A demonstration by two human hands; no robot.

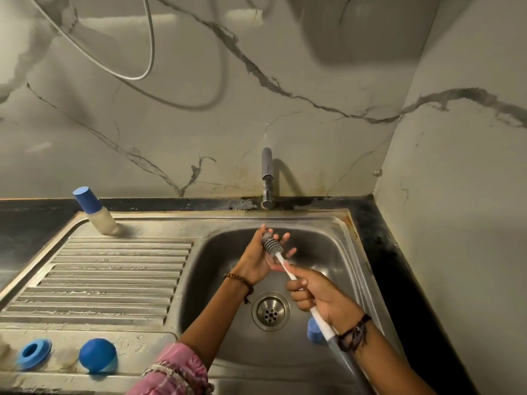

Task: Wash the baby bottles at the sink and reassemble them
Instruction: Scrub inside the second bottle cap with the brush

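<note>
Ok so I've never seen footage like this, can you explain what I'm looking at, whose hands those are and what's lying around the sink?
There is no machine. A person wears a camera on the head, looking down at their own hands over a steel sink. The right hand grips the white handle of a bottle brush, and the left hand cups its grey bristle head below the tap. On the draining board stand a capped baby bottle, a blue ring and a blue cap. Another blue piece shows behind the right wrist.

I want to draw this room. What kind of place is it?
Probably a kitchen washing-up corner. There is a steel sink with a ridged draining board, a tap on the marble-look wall, and a baby bottle standing beside the basin.
</note>
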